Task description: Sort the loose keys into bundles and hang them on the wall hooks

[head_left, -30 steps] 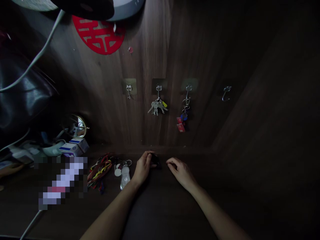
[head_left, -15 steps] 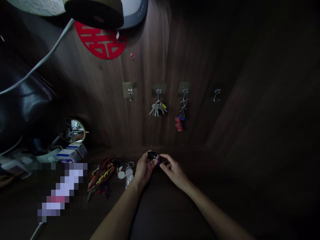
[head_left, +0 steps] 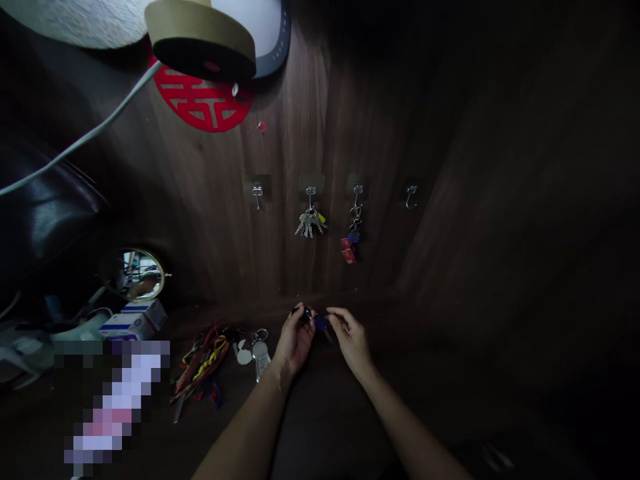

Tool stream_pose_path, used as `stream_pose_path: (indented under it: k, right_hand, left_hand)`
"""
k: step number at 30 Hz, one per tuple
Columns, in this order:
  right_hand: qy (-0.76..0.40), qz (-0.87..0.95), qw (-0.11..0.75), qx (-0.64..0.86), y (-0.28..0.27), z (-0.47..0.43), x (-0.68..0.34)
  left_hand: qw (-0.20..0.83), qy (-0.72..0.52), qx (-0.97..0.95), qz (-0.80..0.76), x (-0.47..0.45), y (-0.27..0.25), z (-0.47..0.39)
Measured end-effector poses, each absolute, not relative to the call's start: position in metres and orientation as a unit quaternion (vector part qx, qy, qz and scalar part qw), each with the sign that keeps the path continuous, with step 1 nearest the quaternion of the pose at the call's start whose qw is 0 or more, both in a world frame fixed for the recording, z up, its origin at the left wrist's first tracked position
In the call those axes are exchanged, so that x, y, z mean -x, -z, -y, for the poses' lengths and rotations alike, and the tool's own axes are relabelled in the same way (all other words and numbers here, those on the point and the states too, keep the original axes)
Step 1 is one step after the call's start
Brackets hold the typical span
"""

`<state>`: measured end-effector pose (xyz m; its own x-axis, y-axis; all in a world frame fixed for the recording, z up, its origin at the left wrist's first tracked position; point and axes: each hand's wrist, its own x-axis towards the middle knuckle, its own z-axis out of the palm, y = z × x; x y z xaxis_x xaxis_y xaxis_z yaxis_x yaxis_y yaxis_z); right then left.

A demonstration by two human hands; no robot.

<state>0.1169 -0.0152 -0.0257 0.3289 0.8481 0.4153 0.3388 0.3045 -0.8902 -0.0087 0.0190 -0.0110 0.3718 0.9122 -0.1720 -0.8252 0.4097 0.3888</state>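
Observation:
My left hand [head_left: 294, 347] is closed around a black key fob [head_left: 305, 313], gripping it near the back of the dark wooden surface. From the fob's ring a blue-headed key [head_left: 321, 324] hangs out to the right, its blade pointing down. Just right of that key is my right hand [head_left: 355, 343]; thumb and index finger are apart, and nothing shows between them. On the wall above, a bunch of keys [head_left: 309, 223] hangs from one hook, and a keyring with red tags [head_left: 349, 249] from another. The leftmost hook [head_left: 257, 196] and the rightmost hook [head_left: 411, 196] hold nothing.
Left of my hands lie silver keychains [head_left: 261, 353] and a tangle of colourful cords [head_left: 205, 360]. Farther left are small boxes [head_left: 131, 323], a round mirror [head_left: 143, 275] and a blurred-out patch. A white cable [head_left: 105, 123] crosses the upper left, near a red paper-cut decoration [head_left: 215, 117].
The blue-headed key now sticks out clear of my left fingers, and the fob is more covered. My right hand has shifted slightly right. The whole view has tilted a little.

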Motion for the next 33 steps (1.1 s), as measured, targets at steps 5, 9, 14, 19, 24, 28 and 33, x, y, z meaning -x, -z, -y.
stream_pose_path:
  k: [5, 9, 14, 19, 24, 28, 33]
  right_hand:
    - [-0.188, 0.564, 0.575, 0.562, 0.022, 0.021, -0.115]
    - [-0.158, 0.611, 0.55, 0.547, 0.018, 0.023, -0.112]
    - [-0.136, 0.642, 0.534, 0.533, 0.019, 0.023, -0.113]
    - [-0.139, 0.675, 0.502, 0.522, 0.016, 0.025, -0.109]
    - [-0.099, 0.684, 0.506, 0.516, 0.014, 0.025, -0.107]
    - [-0.085, 0.654, 0.532, 0.531, 0.019, 0.02, -0.11]
    - [-0.13, 0.616, 0.562, 0.537, 0.024, 0.015, -0.116]
  left_hand:
    - [0.835, -0.505, -0.14, -0.167, 0.009, 0.012, -0.018]
    - [0.834, -0.508, -0.143, -0.16, 0.01, 0.012, -0.019]
    - [0.849, -0.493, -0.129, -0.141, 0.01, 0.016, -0.021]
    - [0.855, -0.484, -0.118, -0.145, 0.01, 0.018, -0.022]
    - [0.853, -0.476, -0.131, -0.169, 0.007, 0.016, -0.021]
    - [0.846, -0.484, -0.15, -0.163, 0.004, 0.016, -0.02]
    - [0.831, -0.49, -0.196, -0.175, 0.004, 0.016, -0.018]
